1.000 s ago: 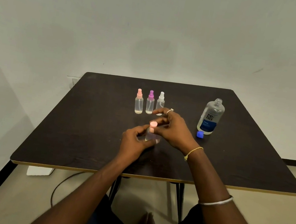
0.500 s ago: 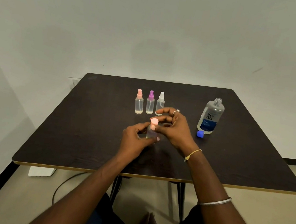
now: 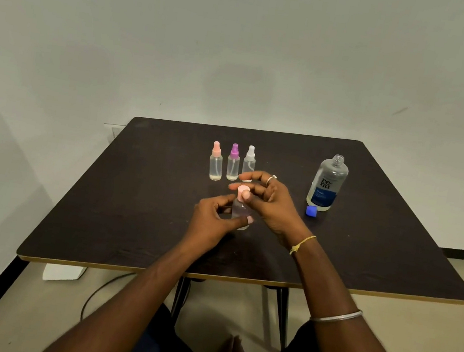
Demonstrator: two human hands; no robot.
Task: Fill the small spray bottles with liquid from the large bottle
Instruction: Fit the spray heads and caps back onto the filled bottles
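A small clear spray bottle [image 3: 239, 211] with a pink cap [image 3: 243, 191] stands at the middle of the dark table [image 3: 132, 191]. My left hand [image 3: 212, 221] grips its body from the left. My right hand [image 3: 272, 203] pinches the pink cap from the right, other fingers spread. Behind stand three small spray bottles in a row: a pink-topped one [image 3: 215, 162], a purple-topped one [image 3: 233, 162] and a white-topped one [image 3: 249, 162], partly hidden by my fingers. The large clear bottle [image 3: 326, 184] with a blue label stands uncapped at the right, its blue cap [image 3: 311, 211] beside its base.
The table's front edge [image 3: 239, 281] runs just past my forearms. A white wall stands right behind the table. On the floor under the left corner lie a white block [image 3: 64, 273] and a dark cable [image 3: 98, 296].
My right hand's fingers have shifted around the pink cap while the left hand keeps hold of the bottle's body. The bottle has stayed at about the same spot.
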